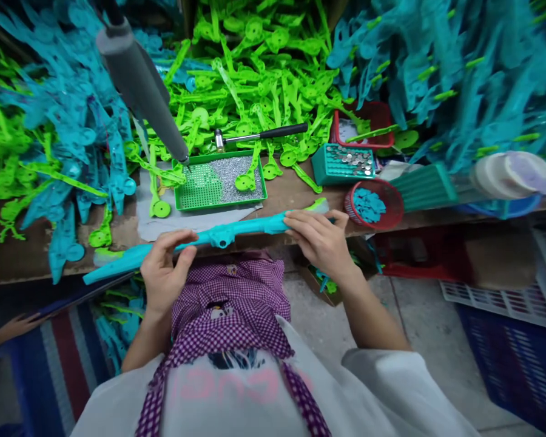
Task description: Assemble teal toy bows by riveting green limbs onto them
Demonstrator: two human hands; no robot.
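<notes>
Across the workbench (300,193), heaped high with green plastic parts (259,67) and teal plastic parts (441,67), leaving only a narrow bare strip at the front edge. Held level just above that edge, probably for inspection or fitting: long teal plastic piece (218,237), pinched by left hand (164,273) near one end and right hand (321,240) near the other. Behind it, green tray (221,182) of tiny metal bits, small hammer (259,135), red basket (374,203) of teal discs. Hanging grey tool (141,85) crowding upper left.
</notes>
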